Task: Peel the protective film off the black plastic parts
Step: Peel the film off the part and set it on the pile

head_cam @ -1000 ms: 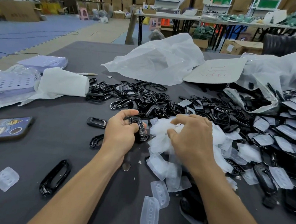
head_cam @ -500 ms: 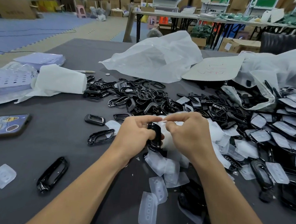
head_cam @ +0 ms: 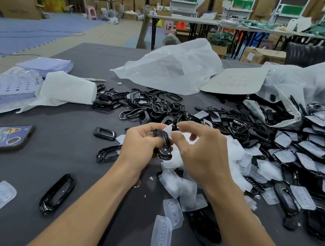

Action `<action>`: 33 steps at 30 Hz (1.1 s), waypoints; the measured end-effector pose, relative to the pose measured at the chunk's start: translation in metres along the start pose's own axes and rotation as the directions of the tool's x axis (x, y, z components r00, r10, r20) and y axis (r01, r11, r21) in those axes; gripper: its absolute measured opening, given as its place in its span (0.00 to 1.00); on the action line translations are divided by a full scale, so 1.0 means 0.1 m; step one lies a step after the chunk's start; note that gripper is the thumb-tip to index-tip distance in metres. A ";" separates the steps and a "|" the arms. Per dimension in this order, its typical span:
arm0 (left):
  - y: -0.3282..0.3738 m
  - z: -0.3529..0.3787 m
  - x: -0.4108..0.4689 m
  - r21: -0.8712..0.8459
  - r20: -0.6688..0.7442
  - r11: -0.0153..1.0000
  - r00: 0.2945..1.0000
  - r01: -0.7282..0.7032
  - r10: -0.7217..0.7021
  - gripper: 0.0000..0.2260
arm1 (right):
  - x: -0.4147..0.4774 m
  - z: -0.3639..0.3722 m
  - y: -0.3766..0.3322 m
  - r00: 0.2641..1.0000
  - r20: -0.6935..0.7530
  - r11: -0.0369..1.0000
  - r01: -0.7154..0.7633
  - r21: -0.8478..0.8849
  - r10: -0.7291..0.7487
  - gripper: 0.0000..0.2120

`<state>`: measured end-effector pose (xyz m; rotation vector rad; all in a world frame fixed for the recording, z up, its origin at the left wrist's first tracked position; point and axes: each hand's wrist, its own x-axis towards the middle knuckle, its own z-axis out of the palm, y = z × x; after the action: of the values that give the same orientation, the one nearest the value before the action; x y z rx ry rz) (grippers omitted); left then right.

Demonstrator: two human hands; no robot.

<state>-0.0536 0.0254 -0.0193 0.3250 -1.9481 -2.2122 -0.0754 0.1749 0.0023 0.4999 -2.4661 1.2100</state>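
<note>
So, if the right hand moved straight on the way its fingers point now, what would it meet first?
Probably the loose white film on the black part that the left hand grips. The right hand points left at it; whether it already touches is unclear.

Of the person, only two arms are being shown. The left hand (head_cam: 141, 142) and the right hand (head_cam: 203, 156) are being shown bare. The left forearm (head_cam: 86, 211) and the right forearm (head_cam: 244, 226) are likewise being shown uncovered, all the way down to the lower edge of the view. Both forearms are being seen as slim and smooth. Knuckles and tendons are being outlined faintly on the back of the right hand. Any clothing higher up the arms is being cut off by the frame.
</note>
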 end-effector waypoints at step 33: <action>0.08 -0.09 -0.06 -0.030 0.184 0.999 0.983 0.024 -0.018 0.16 | 0.08 0.04 0.11 0.969 0.142 0.756 -0.247 0.606 0.203 0.11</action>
<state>-0.0452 0.0179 -0.0125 0.1408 -2.0040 -2.3604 -0.0884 0.1766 -0.0040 0.4084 -2.1711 2.1642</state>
